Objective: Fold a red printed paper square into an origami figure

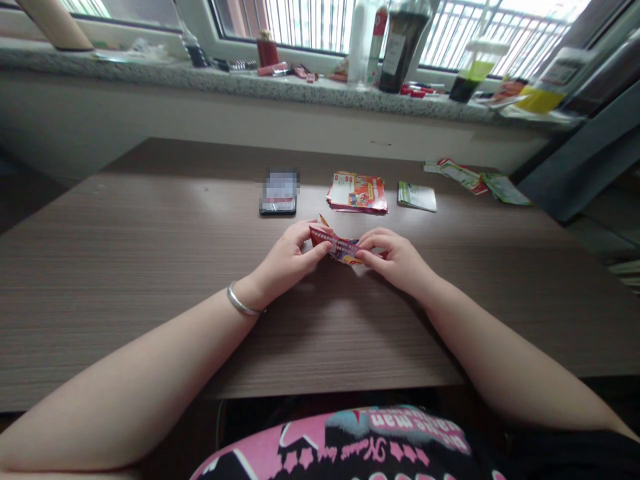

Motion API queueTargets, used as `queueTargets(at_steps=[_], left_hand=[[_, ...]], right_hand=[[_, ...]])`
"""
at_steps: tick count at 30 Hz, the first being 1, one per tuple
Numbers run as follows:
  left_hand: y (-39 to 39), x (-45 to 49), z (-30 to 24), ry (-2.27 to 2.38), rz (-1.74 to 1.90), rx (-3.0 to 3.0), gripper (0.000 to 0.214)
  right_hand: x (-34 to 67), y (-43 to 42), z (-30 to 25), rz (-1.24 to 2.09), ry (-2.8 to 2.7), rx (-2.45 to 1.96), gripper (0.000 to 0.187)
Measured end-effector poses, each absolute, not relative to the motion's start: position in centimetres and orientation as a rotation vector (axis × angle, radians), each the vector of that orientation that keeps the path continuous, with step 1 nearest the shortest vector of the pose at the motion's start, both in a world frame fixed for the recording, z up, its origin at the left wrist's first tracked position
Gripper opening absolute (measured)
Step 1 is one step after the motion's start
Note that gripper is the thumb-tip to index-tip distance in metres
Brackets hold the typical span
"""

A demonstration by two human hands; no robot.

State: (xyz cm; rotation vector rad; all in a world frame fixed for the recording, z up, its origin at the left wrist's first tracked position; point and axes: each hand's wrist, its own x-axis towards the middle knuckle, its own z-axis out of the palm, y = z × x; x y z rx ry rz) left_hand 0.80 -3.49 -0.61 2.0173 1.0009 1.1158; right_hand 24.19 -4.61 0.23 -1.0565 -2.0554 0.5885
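A folded piece of red printed paper (340,245) rests on the wooden table (150,253) at its middle. My left hand (289,259) pinches the paper's left end with closed fingers. My right hand (395,257) pinches its right end the same way. A silver bangle (241,303) circles my left wrist. Both forearms lie on the table's near part.
Behind the hands lie a dark phone (279,193), a stack of red printed sheets (357,193), a green-white sheet (417,197) and more leaflets (475,179) at the far right. The windowsill (250,83) holds bottles and small items.
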Motion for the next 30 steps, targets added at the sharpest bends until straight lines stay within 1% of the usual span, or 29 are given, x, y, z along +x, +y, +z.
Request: queueTargets(at_steps=[3, 8, 13, 16, 22, 27, 30], left_hand=[[-3.8, 0.7, 0.0, 1.002, 1.136, 2.097, 0.02], [-3.9, 0.4, 0.7, 1.004, 1.038, 2.512, 0.01], [-4.0, 0.4, 0.8, 0.922, 0.877, 2.726, 0.013], [-4.1, 0.6, 0.5, 0.894, 0.736, 2.823, 0.015], [-4.9, 1.1, 0.6, 0.875, 0.526, 2.927, 0.026], [-5.4, 1.2, 1.3, 0.884, 0.336, 2.991, 0.051], [-5.4, 1.2, 1.5, 0.895, 0.283, 2.976, 0.055]], right_hand=[[24.3, -4.5, 0.3, 0.507, -2.026, -1.01, 0.012], [25.0, -4.1, 0.2, 0.268, -2.161, -0.874, 0.006], [25.4, -3.5, -0.6, 0.198, -2.262, -0.987, 0.004], [25.4, -3.3, -1.2, 0.214, -2.302, -1.016, 0.005], [25.3, -3.3, -1.5, 0.226, -2.389, -0.995, 0.008], [25.2, -3.2, -1.4, 0.206, -2.433, -0.953, 0.007], [25.1, -3.2, -1.4, 0.216, -2.433, -0.953, 0.007]])
